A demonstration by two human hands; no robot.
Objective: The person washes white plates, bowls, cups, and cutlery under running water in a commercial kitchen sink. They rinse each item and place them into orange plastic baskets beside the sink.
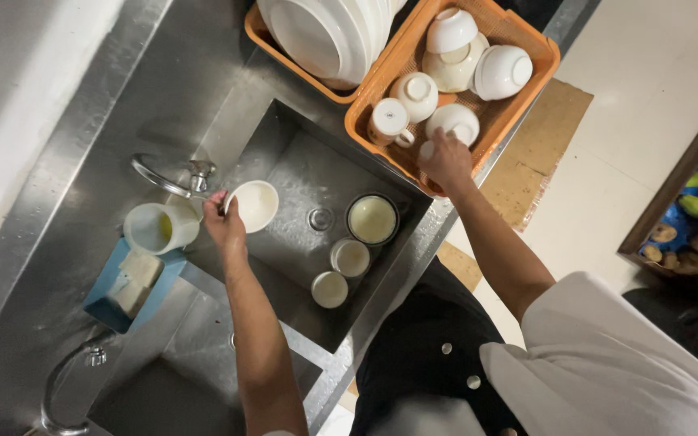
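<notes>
Head view, looking down.

Left hand (224,222): pinching the rim of a white bowl (254,205), tilted on edge, held over the steel sink (284,133) just below the faucet (167,178). No water visibly running. Thin rim pinch on likely wet ware: bowl liable to slip and drop onto the dishes underneath.

Right hand (444,157): closed over a small white cup (454,123) at the near edge of the orange basket (365,113); fingers curled, exact hold partly hidden. Basket crowded with upturned cups and bowls, touching one another: setting down blind could knock or chip a neighbour.

Sink floor: dark-rimmed bowl (372,219) with pale liquid, two small cups (350,257) (330,289), drain (321,218). Hard landing zone for anything dropped.

Second basket (260,28) behind: stacked white plates (325,32) leaning on edge.

Counter left of sink: white pitcher (155,228) just beside the held bowl, blue tray (107,282) with pale sponges; elbow or bowl swing could tip the pitcher.

Hands well apart, attention split between both: chief cause of either fumble.
</notes>
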